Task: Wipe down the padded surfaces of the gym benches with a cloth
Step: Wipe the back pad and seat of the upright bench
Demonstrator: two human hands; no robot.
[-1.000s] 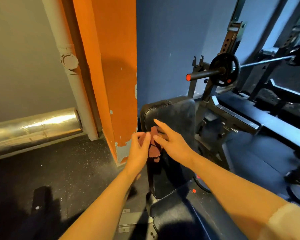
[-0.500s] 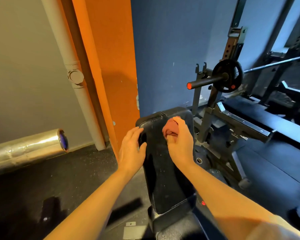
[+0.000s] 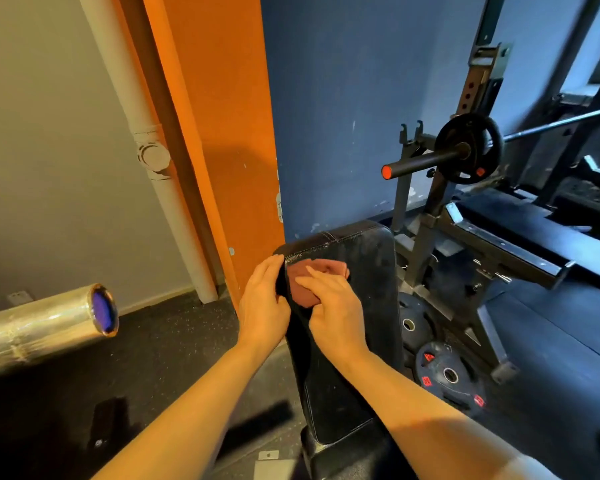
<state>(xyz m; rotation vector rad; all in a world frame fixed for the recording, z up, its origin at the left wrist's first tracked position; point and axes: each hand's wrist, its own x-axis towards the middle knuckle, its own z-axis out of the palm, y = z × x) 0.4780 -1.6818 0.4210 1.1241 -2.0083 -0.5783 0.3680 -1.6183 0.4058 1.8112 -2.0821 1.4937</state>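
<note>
A black padded bench back (image 3: 368,306) slopes up toward the blue wall in the middle of the view. A reddish-brown cloth (image 3: 309,275) lies bunched near its top left corner. My right hand (image 3: 333,306) lies on the cloth with fingers fairly straight, pressing it against the pad. My left hand (image 3: 262,299) rests flat against the pad's left edge, fingers straight, beside the cloth. The seat pad's front is partly hidden by my arms.
An orange pillar (image 3: 215,133) and white pipe (image 3: 146,150) stand left of the bench. A foil-wrapped duct (image 3: 42,327) juts in at left. Right: a barbell rack (image 3: 465,150), weight plates on the floor (image 3: 447,372), another bench (image 3: 520,244).
My right hand with the cloth slid left across the top of the pad and flattened out. My left hand stayed on the pad's left edge. The camera moved closer.
</note>
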